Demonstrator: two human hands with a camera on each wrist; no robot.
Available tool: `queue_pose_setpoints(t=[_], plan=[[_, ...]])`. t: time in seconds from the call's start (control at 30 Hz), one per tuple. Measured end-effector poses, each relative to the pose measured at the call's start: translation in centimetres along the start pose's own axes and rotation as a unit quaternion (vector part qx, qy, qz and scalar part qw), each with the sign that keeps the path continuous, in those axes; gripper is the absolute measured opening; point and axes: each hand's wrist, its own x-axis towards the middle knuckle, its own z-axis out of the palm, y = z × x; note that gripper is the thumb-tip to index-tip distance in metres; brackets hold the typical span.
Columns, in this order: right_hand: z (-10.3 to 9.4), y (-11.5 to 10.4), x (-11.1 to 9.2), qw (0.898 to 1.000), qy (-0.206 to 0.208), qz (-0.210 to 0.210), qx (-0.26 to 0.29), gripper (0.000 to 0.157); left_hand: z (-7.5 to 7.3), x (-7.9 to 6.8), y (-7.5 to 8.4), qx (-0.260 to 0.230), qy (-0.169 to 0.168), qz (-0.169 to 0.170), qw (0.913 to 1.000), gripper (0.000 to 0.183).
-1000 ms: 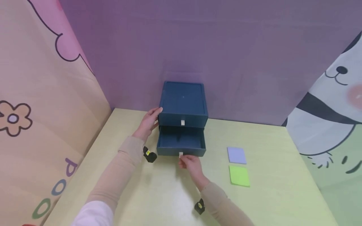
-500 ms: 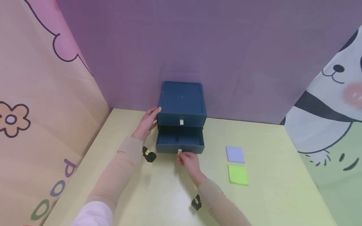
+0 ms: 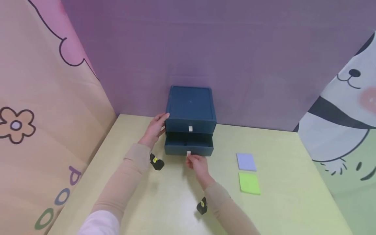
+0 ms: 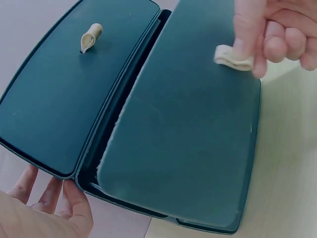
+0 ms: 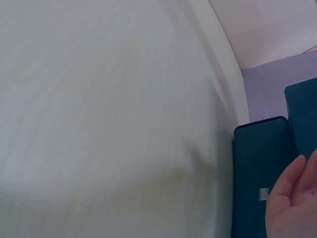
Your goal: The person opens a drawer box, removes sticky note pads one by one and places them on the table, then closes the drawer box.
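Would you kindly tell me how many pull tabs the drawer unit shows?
2: the upper tab on the upper drawer, and the lower tab on the lower drawer, pinched by the right hand.

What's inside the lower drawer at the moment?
The exposed part of the lower drawer shows only its dark blue interior, with no loose item I can make out. Its rear is hidden beneath the upper drawer, in shadow.

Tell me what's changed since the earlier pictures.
The lower drawer has slid further into the cabinet, though it is still partly open. The right hand moved forward with it, pinching its tab throughout. The left hand stayed against the cabinet's left side; the upper drawer stayed shut, and the purple pad and green pad stayed put.
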Motion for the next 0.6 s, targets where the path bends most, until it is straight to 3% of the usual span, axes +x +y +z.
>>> queue_pose_setpoints(t=[0.3, 0.6], plan=[[0.8, -1.1, 0.8, 0.998, 0.005, 0.038, 0.042, 0.029, -0.4, -0.5, -0.2, 0.007, 0.006, -0.004, 0.9999, 0.060], [0.5, -2.1, 1.2, 0.997, 0.011, 0.046, 0.061, 0.029, 0.0, 0.2, -0.1, 0.007, -0.007, 0.001, 0.9999, 0.060]])
